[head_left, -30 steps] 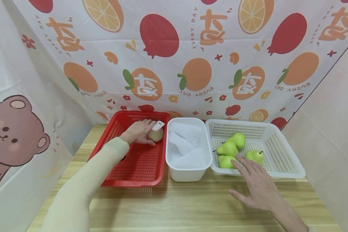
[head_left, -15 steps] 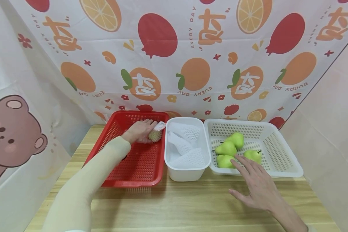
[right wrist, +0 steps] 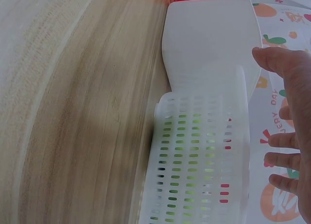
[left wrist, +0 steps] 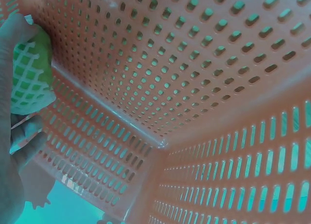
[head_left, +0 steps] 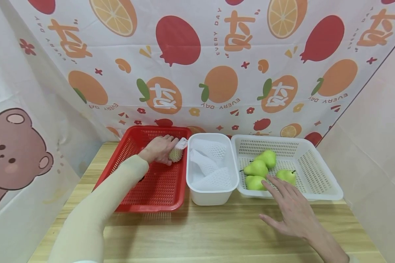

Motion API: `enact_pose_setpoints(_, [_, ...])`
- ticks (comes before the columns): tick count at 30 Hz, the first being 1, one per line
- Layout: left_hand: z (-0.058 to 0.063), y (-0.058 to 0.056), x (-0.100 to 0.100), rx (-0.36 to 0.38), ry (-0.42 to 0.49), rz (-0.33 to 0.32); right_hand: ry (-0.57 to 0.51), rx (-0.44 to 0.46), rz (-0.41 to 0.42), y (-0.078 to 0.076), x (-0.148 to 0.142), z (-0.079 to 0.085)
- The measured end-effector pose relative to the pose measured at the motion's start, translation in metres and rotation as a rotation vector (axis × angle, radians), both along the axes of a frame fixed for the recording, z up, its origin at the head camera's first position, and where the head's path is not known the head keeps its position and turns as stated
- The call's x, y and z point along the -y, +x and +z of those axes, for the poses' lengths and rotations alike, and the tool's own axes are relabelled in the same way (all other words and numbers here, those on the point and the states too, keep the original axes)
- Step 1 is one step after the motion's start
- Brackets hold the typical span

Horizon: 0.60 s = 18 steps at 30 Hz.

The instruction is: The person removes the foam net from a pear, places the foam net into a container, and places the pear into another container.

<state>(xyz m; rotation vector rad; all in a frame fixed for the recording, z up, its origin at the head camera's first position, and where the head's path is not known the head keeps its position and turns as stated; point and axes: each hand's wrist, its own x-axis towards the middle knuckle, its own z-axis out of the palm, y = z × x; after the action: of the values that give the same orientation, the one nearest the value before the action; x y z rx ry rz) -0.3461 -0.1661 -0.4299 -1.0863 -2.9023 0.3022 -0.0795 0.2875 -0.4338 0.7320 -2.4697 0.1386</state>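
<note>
My left hand (head_left: 159, 148) reaches into the red basket (head_left: 179, 206) and holds a pear (head_left: 175, 155) in a white foam net by the basket's right wall. In the left wrist view the netted pear (left wrist: 31, 78) sits between the digits of my left hand (left wrist: 12, 136), one on its top and others curled below. The right hand (head_left: 291, 210) hovers, fingers spread and holding nothing, by the front rim of the white basket (head_left: 319, 179). Inside that basket lie several bare green pears (head_left: 256, 168). The right wrist view shows my right hand (right wrist: 299, 117) apart from the basket's side.
Between the two baskets stands a white bin (head_left: 212, 197) with several foam nets (head_left: 205, 162). All three containers stand on a wooden table (head_left: 217, 233), against a fruit-print cloth (head_left: 197, 87). A bear-print cloth (head_left: 16, 149) hangs at the left.
My left hand has shifted slightly right against the netted pear, which has turned a little. The right hand has stayed in place. The head view has drifted slightly.
</note>
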Motion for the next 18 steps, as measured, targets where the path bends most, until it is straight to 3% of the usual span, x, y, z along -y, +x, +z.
enact_pose_setpoints(18, [-0.0037,-0.0020,-0.0009,0.001,0.018,0.004,0.007,0.014,-0.021,-0.0014,-0.0019,-0.0035])
